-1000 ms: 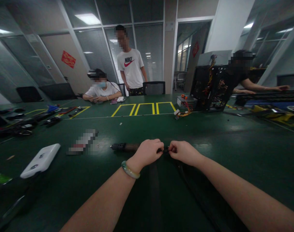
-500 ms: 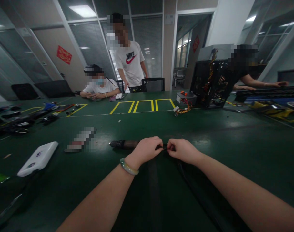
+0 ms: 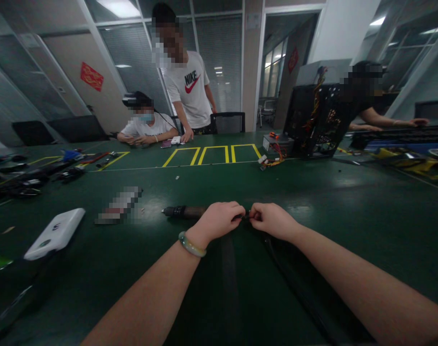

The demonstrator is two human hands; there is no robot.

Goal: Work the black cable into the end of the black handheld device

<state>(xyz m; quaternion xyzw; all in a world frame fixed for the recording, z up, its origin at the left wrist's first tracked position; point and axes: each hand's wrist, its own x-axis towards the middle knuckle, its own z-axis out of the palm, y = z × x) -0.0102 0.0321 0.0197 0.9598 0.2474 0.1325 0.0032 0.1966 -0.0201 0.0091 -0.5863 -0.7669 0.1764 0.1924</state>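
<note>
A dark cylindrical tool [image 3: 190,212] with a metal tip at its left end lies on the green table [image 3: 334,202]. My left hand [image 3: 222,220] is closed at the tool's right end, with a bracelet [image 3: 192,244] on the wrist. Just to the right, my right hand [image 3: 271,220] has its fingertips pinched on the end of a black cable [image 3: 285,274]. The two hands almost touch, and a small dark part shows between them. The fingers hide most of the join between tool and cable.
A white device [image 3: 56,234] and a blurred flat item [image 3: 119,205] lie on the left. Farther back are a power supply [image 3: 276,143] with loose wires and a black computer case [image 3: 312,120]. Three people are around the table's far side.
The standing person's hand has come down to the table beside the small white item. My hands have barely moved. The view has shifted slightly.
</note>
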